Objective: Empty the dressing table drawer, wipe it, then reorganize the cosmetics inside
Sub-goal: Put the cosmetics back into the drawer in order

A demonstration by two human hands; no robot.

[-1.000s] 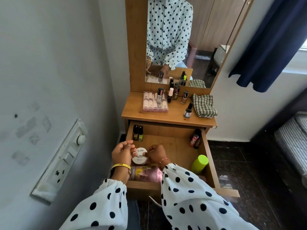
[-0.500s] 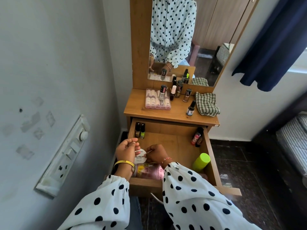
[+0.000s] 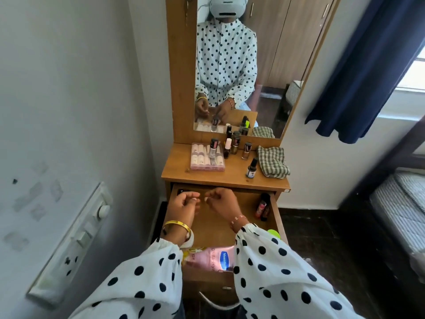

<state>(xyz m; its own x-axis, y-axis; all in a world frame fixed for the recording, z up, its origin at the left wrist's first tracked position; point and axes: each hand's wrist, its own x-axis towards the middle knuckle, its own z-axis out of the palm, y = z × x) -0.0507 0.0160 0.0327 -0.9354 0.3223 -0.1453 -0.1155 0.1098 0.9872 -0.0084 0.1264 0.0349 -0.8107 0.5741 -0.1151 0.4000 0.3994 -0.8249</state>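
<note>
Roughly seven bottles, one cloth.

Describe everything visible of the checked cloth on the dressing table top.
The checked cloth is a soft woven fabric in green and off-white checks, crumpled into a loose folded heap. It lies at the right end of the dressing table top, just under the mirror's lower corner, which reflects part of it. A small dark-capped bottle stands close beside it. No hand touches it.
</note>
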